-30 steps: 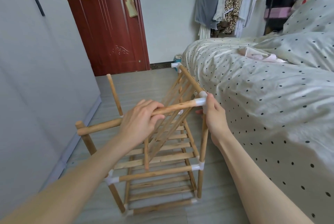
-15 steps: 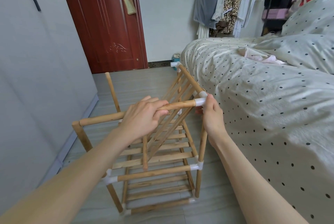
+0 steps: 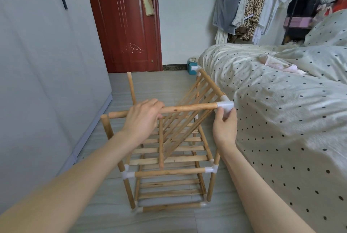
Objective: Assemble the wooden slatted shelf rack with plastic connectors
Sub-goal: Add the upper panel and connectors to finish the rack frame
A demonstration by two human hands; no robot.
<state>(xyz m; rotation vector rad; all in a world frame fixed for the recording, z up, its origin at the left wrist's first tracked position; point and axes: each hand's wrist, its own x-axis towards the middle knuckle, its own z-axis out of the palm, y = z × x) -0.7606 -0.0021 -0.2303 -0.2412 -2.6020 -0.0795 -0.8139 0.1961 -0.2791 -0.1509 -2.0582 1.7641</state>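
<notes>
the wooden rack (image 3: 169, 172) stands upright on the floor (image 3: 165, 86) beside the bed (image 3: 281, 101). its top slatted panel (image 3: 189, 118) tilts up toward the bed. the left hand (image 3: 142, 118) curls around the crosswise front dowel (image 3: 187, 109); the right hand (image 3: 224, 125) pinches the white corner connector (image 3: 225, 106).

no text, label, brand, number or sign can be read anywhere in view.

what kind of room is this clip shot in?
Most likely a home bedroom: a bed with polka-dot bedding, clothes hanging on a rail by the far wall, and a red wooden door.
</notes>
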